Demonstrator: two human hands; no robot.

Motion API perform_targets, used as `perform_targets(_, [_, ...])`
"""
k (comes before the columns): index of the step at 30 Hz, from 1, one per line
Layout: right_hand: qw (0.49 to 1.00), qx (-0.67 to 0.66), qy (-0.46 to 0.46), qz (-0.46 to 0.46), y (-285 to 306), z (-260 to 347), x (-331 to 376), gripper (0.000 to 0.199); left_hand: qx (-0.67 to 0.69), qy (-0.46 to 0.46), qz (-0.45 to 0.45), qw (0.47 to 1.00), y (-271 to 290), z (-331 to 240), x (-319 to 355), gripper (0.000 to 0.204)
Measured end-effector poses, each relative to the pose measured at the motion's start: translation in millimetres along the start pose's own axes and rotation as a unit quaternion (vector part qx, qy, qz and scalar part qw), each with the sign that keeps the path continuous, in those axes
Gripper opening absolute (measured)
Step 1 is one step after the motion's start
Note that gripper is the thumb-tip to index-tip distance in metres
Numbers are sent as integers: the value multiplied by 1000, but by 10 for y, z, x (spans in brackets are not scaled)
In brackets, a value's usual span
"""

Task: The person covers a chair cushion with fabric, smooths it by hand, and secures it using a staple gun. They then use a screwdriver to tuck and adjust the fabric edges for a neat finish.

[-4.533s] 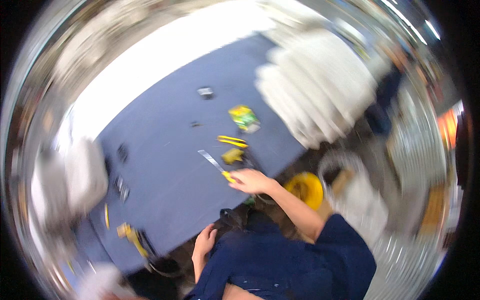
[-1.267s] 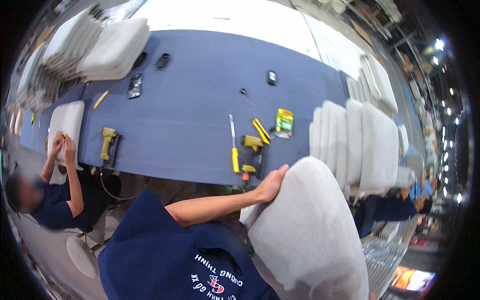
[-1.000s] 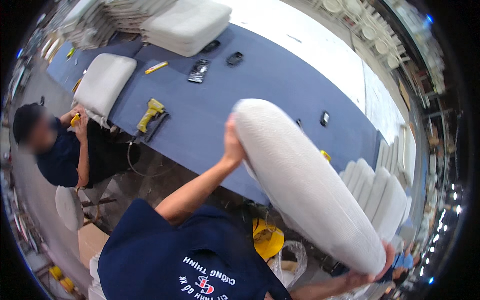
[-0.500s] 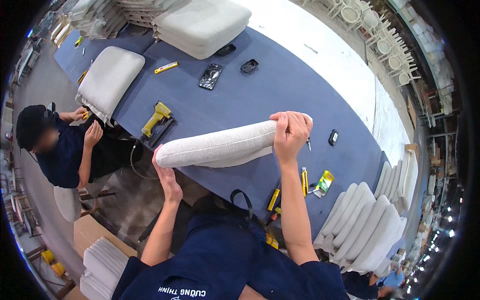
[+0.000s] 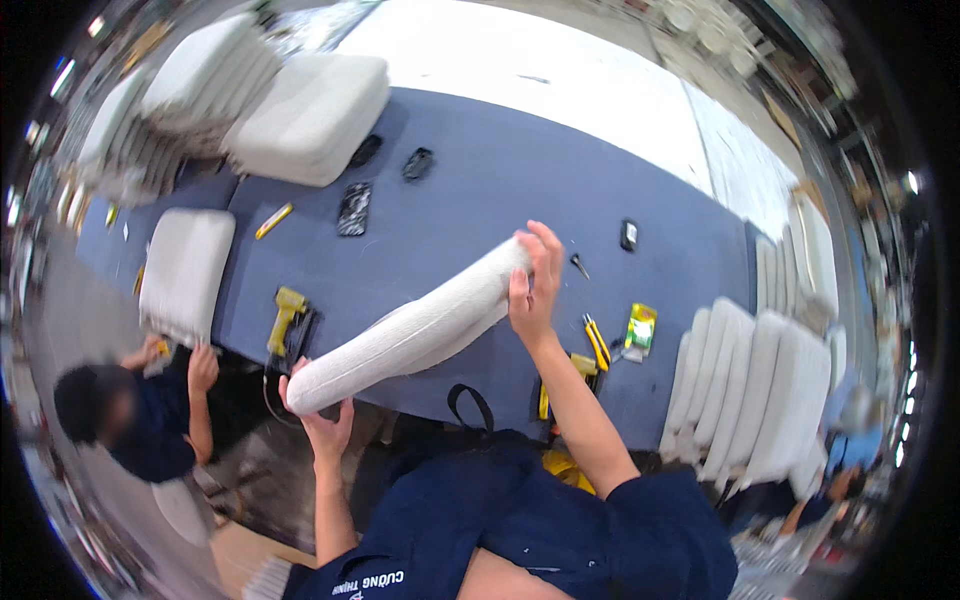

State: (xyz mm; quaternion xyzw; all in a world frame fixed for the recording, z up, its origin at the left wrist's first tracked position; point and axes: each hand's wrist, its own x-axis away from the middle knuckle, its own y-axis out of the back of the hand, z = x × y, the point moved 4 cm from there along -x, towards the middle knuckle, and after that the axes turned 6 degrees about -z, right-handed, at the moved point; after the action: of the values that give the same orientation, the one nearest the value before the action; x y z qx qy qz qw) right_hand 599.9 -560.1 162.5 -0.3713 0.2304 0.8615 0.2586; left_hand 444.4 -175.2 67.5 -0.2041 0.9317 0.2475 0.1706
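The person is holding a long white cushion [image 5: 415, 335] edge-on above the near edge of the blue work table [image 5: 480, 190], with the cushion running diagonally from lower left to upper right. The left hand [image 5: 322, 425] is gripping the lower end from beneath, fingers curled up around its rounded edge. The right hand [image 5: 535, 285] is clasping the upper end, fingers wrapped over the top and thumb pressing on the near face. Both hands are closed on the cushion, which is hanging clear of the table surface. On the table just beside the lower end, a yellow power tool [image 5: 285, 315] is lying flat. Near the right forearm, yellow-handled pliers [image 5: 595, 342] and a small green-and-yellow packet [image 5: 640, 330] are lying close together; whether the packet is containing anything cannot be told. A small black device [image 5: 628, 235] is resting farther back, well apart from the hands. No open container is showing its contents. At the far left of the table, a thick white seat cushion [image 5: 310, 115] is lying flat, with a stack of similar cushions [image 5: 190, 95] beside it. A row of upright white cushions [image 5: 755, 390] is standing on edge past the right end of the table. At the left, another person's hands [image 5: 200, 365] are working at a white cushion pad [image 5: 185, 270] lying at the table edge.
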Motion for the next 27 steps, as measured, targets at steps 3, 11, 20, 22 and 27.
perform_targets(3, [911,-208,-355,35,-92,-1071,760,72,-92,150,227,958,-114,790,295,80])
perform_targets(11, [855,-100,-496,110,-318,-1360,603,95,75,67,128,987,-118,-689,-999,61])
perform_targets(20, [828,-361,-421,81,-504,933,671,79,149,-100,421,889,-969,-1379,-1383,109])
perform_targets(22, [813,-405,-409,84,-253,1024,741,81,178,-112,433,877,-1136,-1362,-1312,110])
perform_targets(27, [880,-318,-341,88,-231,1364,537,85,199,-121,456,859,-1256,-1425,-1479,107])
